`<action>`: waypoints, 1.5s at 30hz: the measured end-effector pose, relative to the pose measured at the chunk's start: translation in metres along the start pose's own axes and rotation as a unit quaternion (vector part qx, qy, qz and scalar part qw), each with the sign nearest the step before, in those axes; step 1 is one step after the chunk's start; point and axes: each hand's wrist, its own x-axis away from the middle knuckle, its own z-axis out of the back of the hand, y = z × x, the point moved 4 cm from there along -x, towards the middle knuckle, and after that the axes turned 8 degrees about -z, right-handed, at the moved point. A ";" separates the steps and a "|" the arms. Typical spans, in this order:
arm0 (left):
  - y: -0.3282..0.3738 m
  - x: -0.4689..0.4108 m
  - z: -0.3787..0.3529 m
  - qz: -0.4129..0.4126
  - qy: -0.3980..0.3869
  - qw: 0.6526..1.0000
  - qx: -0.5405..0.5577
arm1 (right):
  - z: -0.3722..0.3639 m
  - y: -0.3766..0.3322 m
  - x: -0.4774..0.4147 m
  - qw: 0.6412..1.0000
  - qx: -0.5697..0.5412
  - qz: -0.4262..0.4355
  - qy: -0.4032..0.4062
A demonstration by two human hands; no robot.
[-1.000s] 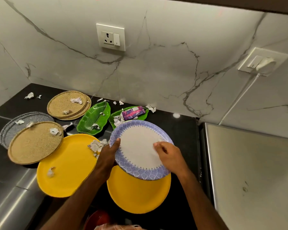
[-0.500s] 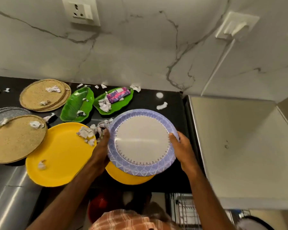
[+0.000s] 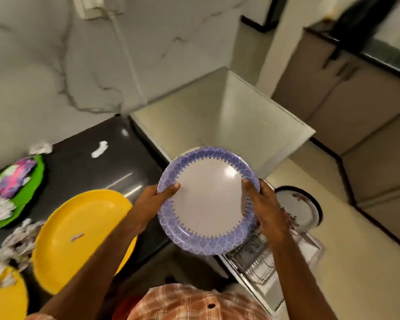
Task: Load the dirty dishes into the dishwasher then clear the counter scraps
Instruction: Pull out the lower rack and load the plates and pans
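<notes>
At lower right of the frame, the dishwasher rack (image 3: 259,257) is largely hidden behind the purple-rimmed plate (image 3: 208,199) and blurred; a floral plate (image 3: 303,204) is seen standing in it. At centre frame the purple-rimmed plate, its white middle bare, is clamped at opposite edges by the left hand (image 3: 155,199) and right hand (image 3: 263,204), beyond the desk (image 3: 90,172) edge.

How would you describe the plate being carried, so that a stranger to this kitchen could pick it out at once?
Start at the black counter; past its right edge, above the open dishwasher rack, the left hand and right hand hold the plate. Only it has a purple patterned rim around a plain white centre; the neighbouring plates are yellow or green.
</notes>
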 end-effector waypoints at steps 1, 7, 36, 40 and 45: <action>0.002 -0.010 -0.025 -0.001 -0.023 1.000 -0.018 | 0.025 0.008 0.001 1.000 -0.018 -0.012 0.022; -0.003 -0.047 -0.165 -0.018 -0.124 0.982 -0.140 | 0.160 0.055 -0.004 0.989 -0.109 -0.018 0.101; -0.273 -0.280 -0.492 -0.136 -0.313 0.758 -0.556 | 0.337 0.377 -0.170 0.961 0.080 -0.124 0.235; -0.292 -0.322 -0.516 -0.162 -0.284 0.787 -0.523 | 0.357 0.393 -0.218 0.949 0.098 -0.129 0.269; -0.308 -0.366 -0.542 -0.196 -0.287 0.770 -0.536 | 0.383 0.388 -0.276 0.940 0.150 -0.123 0.281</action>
